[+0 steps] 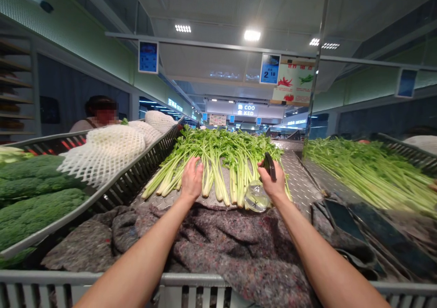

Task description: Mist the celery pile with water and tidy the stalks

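A loose, spread-out pile of green leafy celery with long pale stalks (225, 151) lies on a grey metal shelf with a raised diamond pattern (297, 173), leaves toward the back and cut ends toward the person. The right hand (276, 184) grasps a clear, rounded plastic spray bottle with a black trigger head (256, 197), its fingers wrapped around the black head; the clear body hangs to the left of the hand, in front of the celery's right-hand stalks. The left hand (193, 180) is over the stalks on the left, its fingers loosely bent and released, with nothing visible in them; whether they touch the celery I cannot tell.

Under both forearms, a rumpled, speckled grey-brown felt cloth (239, 244) lies in front of the cut ends and hangs over a grey slatted plastic rail (191, 279). On the left, a black slatted plastic crate with a grey rim (134, 166) contains dark green broccoli heads (37, 207) and rounded produce in white foam netting (109, 146). Beyond it is another person (80, 125). On the right, a tall mirror panel (365, 112) reflects the celery.
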Demonstrator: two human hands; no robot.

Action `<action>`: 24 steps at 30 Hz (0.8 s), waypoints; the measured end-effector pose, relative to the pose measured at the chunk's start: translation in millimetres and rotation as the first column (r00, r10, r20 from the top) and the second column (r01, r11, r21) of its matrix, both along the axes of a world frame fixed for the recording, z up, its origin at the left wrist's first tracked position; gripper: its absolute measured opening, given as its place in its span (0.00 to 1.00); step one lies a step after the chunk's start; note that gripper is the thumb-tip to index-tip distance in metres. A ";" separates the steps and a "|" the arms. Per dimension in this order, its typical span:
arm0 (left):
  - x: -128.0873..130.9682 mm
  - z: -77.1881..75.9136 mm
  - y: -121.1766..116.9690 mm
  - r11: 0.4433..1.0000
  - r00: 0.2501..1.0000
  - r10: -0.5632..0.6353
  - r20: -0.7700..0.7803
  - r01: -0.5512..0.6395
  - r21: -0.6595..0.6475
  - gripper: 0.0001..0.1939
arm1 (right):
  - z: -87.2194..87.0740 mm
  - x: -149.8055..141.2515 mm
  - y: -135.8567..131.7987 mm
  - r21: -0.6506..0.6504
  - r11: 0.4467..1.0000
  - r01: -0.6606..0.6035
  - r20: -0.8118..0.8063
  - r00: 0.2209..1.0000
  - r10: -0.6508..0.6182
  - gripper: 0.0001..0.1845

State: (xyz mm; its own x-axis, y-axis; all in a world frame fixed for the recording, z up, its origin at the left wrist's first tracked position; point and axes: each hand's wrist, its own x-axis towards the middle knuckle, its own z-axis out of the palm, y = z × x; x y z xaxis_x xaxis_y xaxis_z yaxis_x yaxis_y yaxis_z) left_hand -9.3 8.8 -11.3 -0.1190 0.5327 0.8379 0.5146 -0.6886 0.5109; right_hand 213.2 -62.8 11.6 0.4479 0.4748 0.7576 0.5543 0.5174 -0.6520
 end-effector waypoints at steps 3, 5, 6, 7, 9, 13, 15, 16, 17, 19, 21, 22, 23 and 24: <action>0.1 1.0 -0.5 1.000 1.000 0.005 -0.008 -0.005 -0.008 0.25 | -0.6 1.0 0.7 0.002 1.000 0.000 -0.013 1.000 0.000 0.13; 0.4 1.6 -1.3 1.000 1.000 0.007 -0.008 -0.008 -0.018 0.25 | -0.1 1.4 0.2 -0.004 1.000 0.007 -0.020 1.000 -0.007 0.13; 0.6 1.9 -1.7 1.000 1.000 0.008 -0.006 -0.009 -0.021 0.25 | 0.2 1.4 -0.5 -0.015 1.000 0.009 -0.021 1.000 -0.009 0.13; 0.8 2.1 -2.0 1.000 1.000 0.009 -0.005 -0.009 -0.022 0.25 | 0.7 1.3 -1.2 -0.027 1.000 0.010 -0.022 1.000 -0.011 0.13; 1.0 2.3 -2.6 1.000 1.000 0.010 -0.006 -0.011 -0.020 0.24 | 1.4 0.7 -2.4 -0.040 0.999 0.005 -0.024 1.000 -0.006 0.14; 1.1 2.2 -2.8 1.000 1.000 0.012 -0.009 -0.012 -0.015 0.24 | 1.9 -0.7 -1.6 -0.006 1.000 0.004 -0.041 0.999 -0.004 0.12; 1.2 2.0 -2.6 1.000 1.000 0.013 -0.009 -0.013 -0.015 0.24 | 1.5 -1.4 -0.3 0.008 1.000 0.007 -0.042 0.999 -0.007 0.11; 1.3 1.8 -2.4 1.000 1.000 0.015 -0.009 -0.015 -0.017 0.24 | 1.3 -1.7 0.2 0.013 1.000 0.010 -0.038 0.999 -0.009 0.11; 1.3 1.6 -2.3 1.000 1.000 0.017 -0.009 -0.017 -0.021 0.24 | 0.9 -2.0 0.6 0.017 1.000 0.013 -0.033 0.999 -0.013 0.11; 1.2 1.2 -1.9 1.000 1.000 0.018 -0.011 -0.018 -0.025 0.25 | 0.0 -2.3 1.1 0.023 0.999 0.026 -0.021 0.999 -0.025 0.11; 0.8 0.8 -1.3 1.000 1.000 0.016 -0.014 -0.016 -0.024 0.24 | -0.9 -2.1 1.7 0.015 0.999 0.045 -0.004 0.999 -0.045 0.11; 0.6 0.6 -0.9 1.000 1.000 0.015 -0.015 -0.015 -0.022 0.24 | -1.4 -1.8 2.0 0.009 0.998 0.056 0.005 0.998 -0.057 0.11; 0.4 0.4 -0.5 1.000 1.000 0.013 -0.015 -0.014 -0.021 0.24 | -1.7 -1.3 2.3 0.002 0.998 0.065 0.013 0.998 -0.065 0.12; 0.2 0.3 0.0 1.000 1.000 0.013 -0.016 -0.013 -0.020 0.24 | -2.0 -0.9 2.5 -0.004 0.997 0.073 0.019 0.997 -0.073 0.12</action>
